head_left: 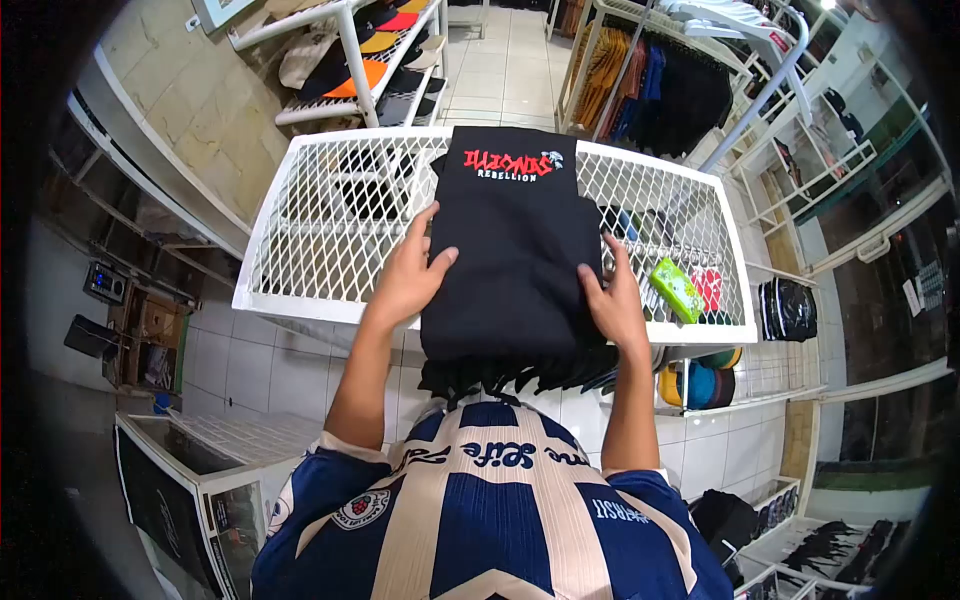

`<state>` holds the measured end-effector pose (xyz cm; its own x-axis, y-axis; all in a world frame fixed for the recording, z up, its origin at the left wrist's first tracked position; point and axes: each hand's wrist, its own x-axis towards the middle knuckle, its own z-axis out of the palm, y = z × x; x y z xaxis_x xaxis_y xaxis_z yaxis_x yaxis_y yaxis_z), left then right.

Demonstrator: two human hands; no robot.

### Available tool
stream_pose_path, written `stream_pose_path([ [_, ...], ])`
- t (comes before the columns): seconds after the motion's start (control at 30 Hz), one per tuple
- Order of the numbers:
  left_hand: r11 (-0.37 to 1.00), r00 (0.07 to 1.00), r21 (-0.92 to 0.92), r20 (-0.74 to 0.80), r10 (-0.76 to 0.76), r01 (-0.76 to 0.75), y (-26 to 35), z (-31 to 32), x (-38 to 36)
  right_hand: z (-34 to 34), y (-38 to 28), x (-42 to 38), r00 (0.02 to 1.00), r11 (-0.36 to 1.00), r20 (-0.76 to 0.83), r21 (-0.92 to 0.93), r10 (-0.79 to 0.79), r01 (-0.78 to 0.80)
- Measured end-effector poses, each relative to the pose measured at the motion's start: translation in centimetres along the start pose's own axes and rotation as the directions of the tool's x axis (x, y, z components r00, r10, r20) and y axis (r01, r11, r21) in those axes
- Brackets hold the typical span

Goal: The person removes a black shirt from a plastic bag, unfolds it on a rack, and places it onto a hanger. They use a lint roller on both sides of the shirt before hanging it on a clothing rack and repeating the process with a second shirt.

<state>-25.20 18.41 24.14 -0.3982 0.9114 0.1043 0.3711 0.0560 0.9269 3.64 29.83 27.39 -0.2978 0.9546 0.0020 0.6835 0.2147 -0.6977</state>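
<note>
A folded black garment [515, 270] with a red and white print at its far end lies on a white mesh-topped table [310, 225]. Its near end reaches over the table's front edge, above a row of dark hanging clothes [480, 377]. My left hand [413, 268] rests at the garment's left edge, thumb on the cloth and fingers apart. At the right edge, my right hand [613, 298] has its thumb against the cloth and its fingers spread. A green packet [677, 290] lies on the mesh to the right of my right hand.
Caps [378, 42] sit on a white rack [358, 62] beyond the table at the left. Clothes [640, 80] hang on a rail at the back right. A glass case [190, 470] stands at the lower left, and stacked dark packets [787, 309] are at the right.
</note>
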Motion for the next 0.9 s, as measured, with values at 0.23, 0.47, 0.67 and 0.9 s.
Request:
stream_pose_path([
  [0.23, 0.988, 0.997, 0.152, -0.077, -0.027, 0.039, 2.9, -1.3, -3.2, 0.1, -0.8, -2.4, 0.997, 0.98, -0.079, 0.197, 0.007, 0.009],
  [0.47, 0.944, 0.99, 0.298, -0.025, -0.139, 0.14, 5.3, -1.1, -5.8, 0.7, 0.1, -5.6, 0.994, 0.986, -0.11, 0.163, -0.014, 0.032],
  [0.67, 0.852, 0.963, 0.485, -0.071, 0.26, -0.195, 9.0, 1.6, -2.8, 2.4, 0.6, -9.9, 0.918, 0.972, -0.384, 0.16, -0.099, 0.172],
  [0.9, 0.737, 0.937, 0.615, 0.007, 0.349, -0.279, 8.7, 14.4, 15.3, 7.3, 4.6, -12.0, 0.914, 0.91, -0.403, 0.393, 0.04, 0.133],
])
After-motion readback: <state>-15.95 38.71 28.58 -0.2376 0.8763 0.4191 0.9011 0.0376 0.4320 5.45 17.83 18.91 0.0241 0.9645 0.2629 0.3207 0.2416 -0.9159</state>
